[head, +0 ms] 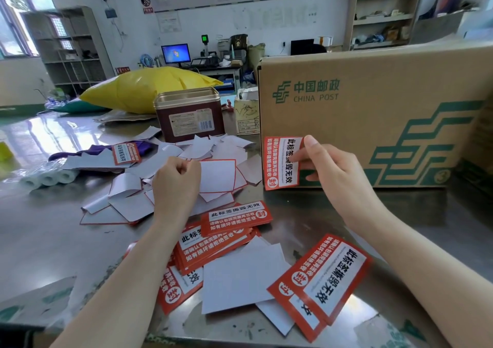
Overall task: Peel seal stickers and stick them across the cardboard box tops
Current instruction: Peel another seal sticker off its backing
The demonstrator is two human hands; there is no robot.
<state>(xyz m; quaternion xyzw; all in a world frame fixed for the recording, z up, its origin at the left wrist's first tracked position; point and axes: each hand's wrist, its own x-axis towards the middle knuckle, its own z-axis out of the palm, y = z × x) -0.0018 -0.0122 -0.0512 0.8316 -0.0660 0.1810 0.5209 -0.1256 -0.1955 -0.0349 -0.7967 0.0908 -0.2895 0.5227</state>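
Right hand [330,171] grip: thumb and fingers pinched on the right edge of a peeled red-and-white rectangular seal sticker [283,162], held upright, long side vertical. Likely so the adhesive stays clear of everything until it's aimed. Sticker hangs just left of the grip, in front of the lower left corner of the big brown China Post cardboard box [373,112]; can't tell if it's touching the box face.

Left hand [177,184] grip: fingers curled closed on the edge of a white red-bordered backing sheet [217,175], well left of the right grip. Looks like the liner just came off and is headed for the scrap.

Outward from there: pile of white spent backing sheets [149,187] spread beyond and left of the left hand. Loose stack of unpeeled red seal stickers [226,230] lies near side of both grips, within easy reach; more of them [320,283] below the right forearm.

Further back, past the left grip: dark red rectangular metal tin [190,115], open top, on the steel desk [426,214].

Judgement: peel done, sticking not yet. Box top is above the right grip, barely in view, so the sticker needs lifting to it.
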